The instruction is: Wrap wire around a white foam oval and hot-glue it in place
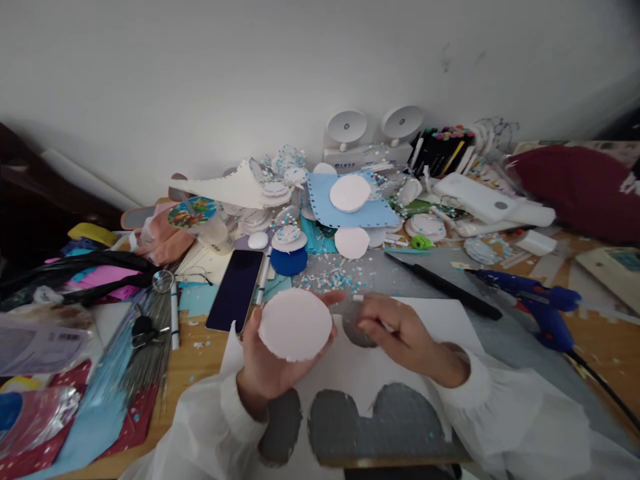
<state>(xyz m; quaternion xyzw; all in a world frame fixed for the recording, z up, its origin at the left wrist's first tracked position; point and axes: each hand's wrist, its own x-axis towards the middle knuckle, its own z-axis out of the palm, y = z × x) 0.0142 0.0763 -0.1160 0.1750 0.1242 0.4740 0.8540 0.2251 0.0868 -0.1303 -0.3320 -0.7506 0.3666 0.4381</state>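
Observation:
A round white paper disc (pixel 296 325) with a slightly rough edge rests in my left hand (pixel 270 367), whose fingers and thumb close around its rim from below. Just right of the disc, my right hand (pixel 403 330) is closed, fingers curled toward the thumb. A blurred, small pale thing shows at its fingertips, too smeared to name. Beneath both hands lies a white sheet (pixel 345 380) with several rounded holes cut in it, through which the grey cutting mat (pixel 340 427) shows.
Left stand a dark phone (pixel 234 289), a lidded cup (pixel 213 230) and a blue round lid (pixel 289 261). Behind are a light blue sheet (pixel 320 200) and layered white discs (pixel 425 227). Right lie a black pen-like tool (pixel 450 288) and a blue glue gun (pixel 537 300).

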